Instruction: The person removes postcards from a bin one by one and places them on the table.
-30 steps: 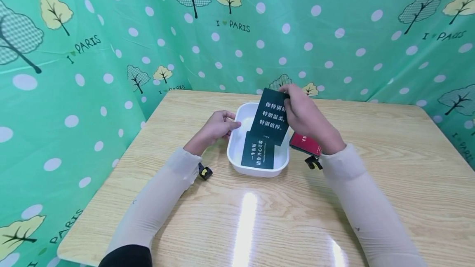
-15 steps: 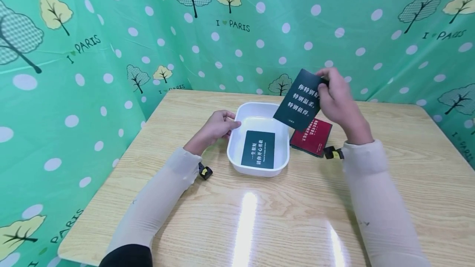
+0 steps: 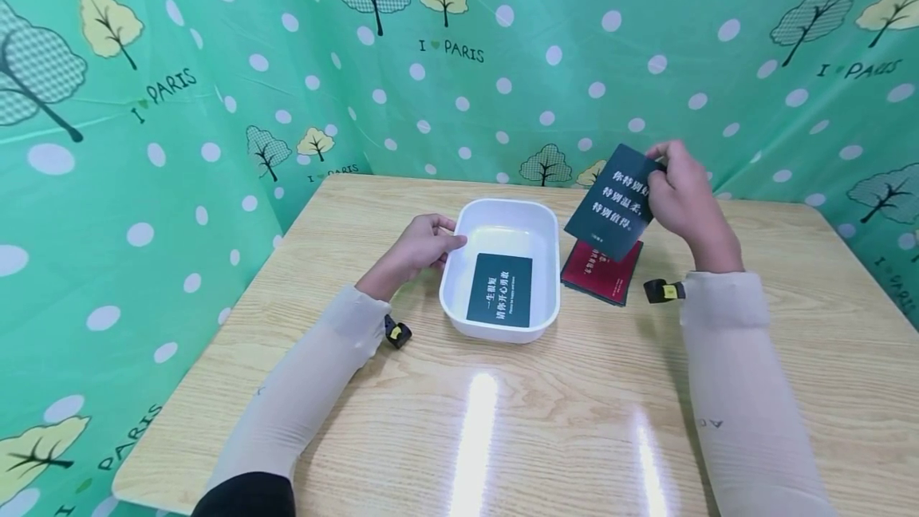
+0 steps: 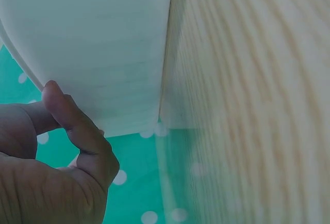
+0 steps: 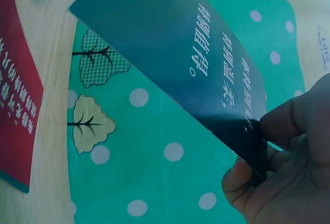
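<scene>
My right hand pinches a dark green card with white Chinese lettering by its upper right corner. The card hangs tilted in the air, over the far part of a small stack topped by a red card. In the right wrist view, thumb and fingers clasp one end of the green card. My left hand grips the left rim of a white plastic tub, thumb on the rim and fingers outside. Another dark green card lies flat in the tub's near half.
The wooden table carries the tub near its middle, with the red-topped stack just right of it. A green patterned curtain hangs behind the table and along its left side. Black wrist straps show at both cuffs.
My right hand has carried the green card from above the tub rightward to above the red-topped stack. The left hand and the tub have stayed put.
</scene>
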A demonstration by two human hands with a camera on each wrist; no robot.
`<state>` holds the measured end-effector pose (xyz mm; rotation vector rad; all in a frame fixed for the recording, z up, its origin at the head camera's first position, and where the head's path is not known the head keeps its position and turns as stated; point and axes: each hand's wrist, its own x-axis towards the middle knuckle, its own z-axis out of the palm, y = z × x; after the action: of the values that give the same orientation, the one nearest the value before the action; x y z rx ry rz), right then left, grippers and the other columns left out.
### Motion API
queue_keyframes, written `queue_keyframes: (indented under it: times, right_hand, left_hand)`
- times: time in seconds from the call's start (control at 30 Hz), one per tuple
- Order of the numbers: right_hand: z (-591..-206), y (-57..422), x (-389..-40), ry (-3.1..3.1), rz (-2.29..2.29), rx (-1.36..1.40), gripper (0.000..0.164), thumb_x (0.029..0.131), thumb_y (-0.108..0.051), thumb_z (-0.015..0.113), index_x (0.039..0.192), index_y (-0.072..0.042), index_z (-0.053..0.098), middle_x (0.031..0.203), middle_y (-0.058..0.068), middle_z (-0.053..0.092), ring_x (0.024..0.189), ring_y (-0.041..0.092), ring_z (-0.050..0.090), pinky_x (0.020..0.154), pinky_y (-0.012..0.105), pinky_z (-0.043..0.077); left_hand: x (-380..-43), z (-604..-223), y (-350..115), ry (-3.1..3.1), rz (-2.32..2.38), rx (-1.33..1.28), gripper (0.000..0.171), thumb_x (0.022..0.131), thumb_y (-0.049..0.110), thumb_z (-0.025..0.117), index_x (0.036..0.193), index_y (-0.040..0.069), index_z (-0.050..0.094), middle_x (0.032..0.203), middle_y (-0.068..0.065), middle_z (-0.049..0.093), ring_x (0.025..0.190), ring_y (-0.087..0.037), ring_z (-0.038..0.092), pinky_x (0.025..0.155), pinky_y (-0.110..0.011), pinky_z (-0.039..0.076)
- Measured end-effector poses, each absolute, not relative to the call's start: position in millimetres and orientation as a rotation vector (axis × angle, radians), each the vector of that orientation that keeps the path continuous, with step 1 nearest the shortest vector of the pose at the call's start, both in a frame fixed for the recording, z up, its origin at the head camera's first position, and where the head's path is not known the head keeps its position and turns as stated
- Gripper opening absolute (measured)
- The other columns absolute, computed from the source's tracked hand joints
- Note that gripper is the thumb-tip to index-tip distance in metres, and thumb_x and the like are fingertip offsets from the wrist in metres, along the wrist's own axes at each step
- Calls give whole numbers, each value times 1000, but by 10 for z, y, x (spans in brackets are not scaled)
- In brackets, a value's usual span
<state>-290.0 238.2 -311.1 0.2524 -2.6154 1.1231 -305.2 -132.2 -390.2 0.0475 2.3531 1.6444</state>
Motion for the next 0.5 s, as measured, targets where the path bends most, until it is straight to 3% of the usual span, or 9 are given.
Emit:
queue_keyframes:
  times: [0.27,0.5]
  right_hand:
    - [-3253,2481,-2981,-2742,1096,254,36,102,-7,23,133,8,35,120,32,48,102,41,49,80,51,44]
    - [-3346,2491,-3027,-2864,1091,264,37,103,-9,23,134,7,34,124,31,44,104,41,45,82,51,41]
  left_hand:
    - [-3057,-3902,-1326,2342,1648,51,32,92,15,68,118,4,53,91,-13,63,61,-16,56,52,-29,51]
    - [-3055,-3902,-1331,2342,1655,50,31,92,15,68,117,4,53,91,-13,63,60,-16,56,51,-29,51]
